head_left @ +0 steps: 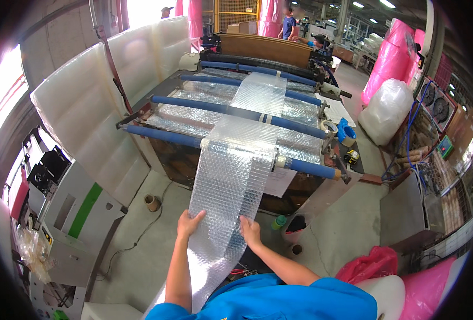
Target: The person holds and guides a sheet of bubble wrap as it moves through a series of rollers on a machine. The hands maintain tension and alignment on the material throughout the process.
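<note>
two-handed grip (189, 223) on bubble wrap (227, 184), paper (280, 183) beyond

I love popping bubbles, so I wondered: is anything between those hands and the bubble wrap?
Nothing that shows: the bare left hand and right hand hold opposite edges of the bubble wrap directly.

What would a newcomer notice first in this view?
The eye goes first to the long strip of clear bubble wrap down the middle, draped over blue rollers, its edges gripped by the left hand and right hand. Next comes the tall, bright pink roll at upper right, behind a bulky whitish bundle. At lower left, a green stripe stands out on a grey machine.
</note>
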The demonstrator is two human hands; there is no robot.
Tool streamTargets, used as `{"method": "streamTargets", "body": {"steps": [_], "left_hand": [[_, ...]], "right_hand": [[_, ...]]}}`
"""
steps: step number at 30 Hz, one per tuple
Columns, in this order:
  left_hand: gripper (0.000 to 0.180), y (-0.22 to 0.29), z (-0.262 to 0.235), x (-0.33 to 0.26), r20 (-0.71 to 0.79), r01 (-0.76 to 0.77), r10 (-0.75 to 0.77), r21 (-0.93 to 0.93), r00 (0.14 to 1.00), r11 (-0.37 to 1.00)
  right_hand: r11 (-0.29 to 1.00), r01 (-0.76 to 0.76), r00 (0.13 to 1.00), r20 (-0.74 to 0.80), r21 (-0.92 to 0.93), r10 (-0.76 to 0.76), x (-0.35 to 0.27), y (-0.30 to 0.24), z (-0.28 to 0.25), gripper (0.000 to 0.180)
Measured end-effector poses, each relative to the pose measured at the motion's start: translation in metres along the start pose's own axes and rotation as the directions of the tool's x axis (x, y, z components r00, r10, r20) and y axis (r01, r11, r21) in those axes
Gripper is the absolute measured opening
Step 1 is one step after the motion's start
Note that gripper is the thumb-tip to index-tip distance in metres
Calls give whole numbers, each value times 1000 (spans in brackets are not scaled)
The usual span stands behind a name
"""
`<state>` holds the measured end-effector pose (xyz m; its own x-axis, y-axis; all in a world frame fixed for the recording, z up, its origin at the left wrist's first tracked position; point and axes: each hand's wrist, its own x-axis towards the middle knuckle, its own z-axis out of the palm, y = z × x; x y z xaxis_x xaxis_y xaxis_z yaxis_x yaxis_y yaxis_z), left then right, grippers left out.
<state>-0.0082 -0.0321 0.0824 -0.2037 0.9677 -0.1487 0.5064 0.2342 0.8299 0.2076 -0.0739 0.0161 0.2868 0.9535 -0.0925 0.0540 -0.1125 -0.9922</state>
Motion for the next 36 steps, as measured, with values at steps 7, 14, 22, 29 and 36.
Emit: {"method": "streamTargets", "body": {"steps": [7,14,22,29,36], "left_hand": [[30,67,-86,-53,-177,-184,161,-124,971,975],[38,-32,-7,-16,-213,-213,184,-121,960,970],[45,-37,49,19,-161,-92,94,20,982,996],[45,-45,52,17,-160,-113,110,-7,981,994],[45,-44,53,18,-174,-158,146,-57,974,986]], "right_hand": [[980,-47,985,172,195,13,-78,-136,-7,44],[997,-15,995,101,72,8,-37,-35,-7,43],[883,231,966,-15,-408,-259,28,17,-12,51],[862,283,941,-53,-421,-335,24,20,-9,52],[879,239,956,-58,-414,-287,24,23,-10,52]]}}
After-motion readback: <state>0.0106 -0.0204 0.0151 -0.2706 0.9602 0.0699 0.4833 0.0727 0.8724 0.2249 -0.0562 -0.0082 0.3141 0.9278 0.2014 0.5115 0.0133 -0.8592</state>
